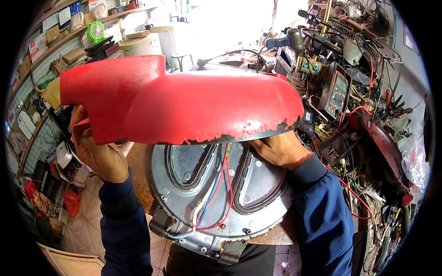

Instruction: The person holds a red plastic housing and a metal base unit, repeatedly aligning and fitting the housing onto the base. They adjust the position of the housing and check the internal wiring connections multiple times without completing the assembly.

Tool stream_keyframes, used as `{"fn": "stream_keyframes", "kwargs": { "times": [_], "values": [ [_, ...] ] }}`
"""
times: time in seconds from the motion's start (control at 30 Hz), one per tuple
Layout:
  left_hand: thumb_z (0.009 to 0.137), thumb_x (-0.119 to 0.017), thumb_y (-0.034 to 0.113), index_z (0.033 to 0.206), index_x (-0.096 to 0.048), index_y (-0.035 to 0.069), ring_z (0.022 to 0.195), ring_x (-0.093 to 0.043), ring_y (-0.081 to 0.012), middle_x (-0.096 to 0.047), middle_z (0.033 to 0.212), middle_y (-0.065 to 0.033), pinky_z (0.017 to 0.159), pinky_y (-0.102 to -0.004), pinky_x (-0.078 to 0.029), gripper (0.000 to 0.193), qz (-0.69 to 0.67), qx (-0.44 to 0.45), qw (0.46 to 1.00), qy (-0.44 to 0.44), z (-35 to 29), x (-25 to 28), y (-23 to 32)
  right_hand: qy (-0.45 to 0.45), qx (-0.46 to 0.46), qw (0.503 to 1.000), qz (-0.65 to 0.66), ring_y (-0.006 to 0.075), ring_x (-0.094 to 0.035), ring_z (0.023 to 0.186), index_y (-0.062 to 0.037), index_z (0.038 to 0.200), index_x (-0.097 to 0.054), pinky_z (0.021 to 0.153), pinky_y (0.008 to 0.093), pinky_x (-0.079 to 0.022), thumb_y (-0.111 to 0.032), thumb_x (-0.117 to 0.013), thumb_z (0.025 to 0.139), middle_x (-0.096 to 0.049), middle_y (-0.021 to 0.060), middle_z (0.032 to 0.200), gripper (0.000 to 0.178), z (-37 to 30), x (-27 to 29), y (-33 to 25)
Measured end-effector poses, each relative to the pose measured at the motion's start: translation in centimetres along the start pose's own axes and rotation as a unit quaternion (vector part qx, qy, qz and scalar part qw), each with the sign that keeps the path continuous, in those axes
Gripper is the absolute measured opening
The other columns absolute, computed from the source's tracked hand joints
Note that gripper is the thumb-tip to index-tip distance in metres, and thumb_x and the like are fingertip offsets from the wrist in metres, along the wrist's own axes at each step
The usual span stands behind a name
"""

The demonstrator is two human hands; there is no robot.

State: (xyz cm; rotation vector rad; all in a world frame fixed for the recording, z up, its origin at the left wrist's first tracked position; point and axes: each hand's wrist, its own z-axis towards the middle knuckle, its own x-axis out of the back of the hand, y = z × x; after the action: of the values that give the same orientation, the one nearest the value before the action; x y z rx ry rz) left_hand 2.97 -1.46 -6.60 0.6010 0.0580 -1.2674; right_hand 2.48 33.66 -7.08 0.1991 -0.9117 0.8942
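Observation:
A glossy red shell cover [207,101], its paint chipped along the lower rim, is raised on edge above a round metal heating plate [207,225]. My left hand [102,154] is closed round the cover's handle end at the left. My right hand [283,149] grips beneath the rim at the right, its fingertips hidden by the shell. Curved heating tubes [184,175] loop across the plate. Between them run red, blue and white wires [221,177], the upper ends going up behind the cover. A dark hinge bracket [234,252] sits at the plate's near edge.
On the right, a cluttered bench carries tangled wires, a multimeter [338,89], a heat gun [292,40] and a dark red shell [382,147]. Shelves at the left hold boxes and a green fan [95,31]. A red bag [71,200] lies low at the left.

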Motion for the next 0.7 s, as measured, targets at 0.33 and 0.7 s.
{"fn": "stream_keyframes", "kwargs": {
  "times": [0.33, 0.7],
  "values": [
    [0.095, -0.062, 0.053, 0.126, -0.053, -0.004, 0.114, -0.057, -0.0208, -0.052, 0.131, -0.0118, 0.098, -0.0361, -0.051, 0.066, -0.026, -0.009, 1.000, -0.016, -0.03, 0.09, 0.09, -0.016, 0.021, 0.999, -0.025, 0.0439, -0.055, 0.109, -0.0029, 0.117, -0.061, 0.095, 0.0509, -0.044, -0.014, -0.060, 0.087, -0.061, 0.0226, 0.114, 0.032, -0.42, -0.22, 0.46],
    [0.097, -0.061, 0.043, 0.126, -0.053, -0.006, 0.115, -0.057, -0.0201, -0.052, 0.132, -0.0120, 0.098, -0.0346, -0.051, 0.058, -0.023, 0.000, 1.000, -0.005, -0.08, 0.33, -0.01, -0.002, 0.022, 0.999, -0.045, 0.0424, -0.057, 0.104, -0.0038, 0.110, -0.064, 0.090, 0.0503, -0.046, -0.011, -0.063, 0.084, -0.063, 0.0201, 0.109, 0.027, 0.02, -0.12, 0.04]
  ]
}}
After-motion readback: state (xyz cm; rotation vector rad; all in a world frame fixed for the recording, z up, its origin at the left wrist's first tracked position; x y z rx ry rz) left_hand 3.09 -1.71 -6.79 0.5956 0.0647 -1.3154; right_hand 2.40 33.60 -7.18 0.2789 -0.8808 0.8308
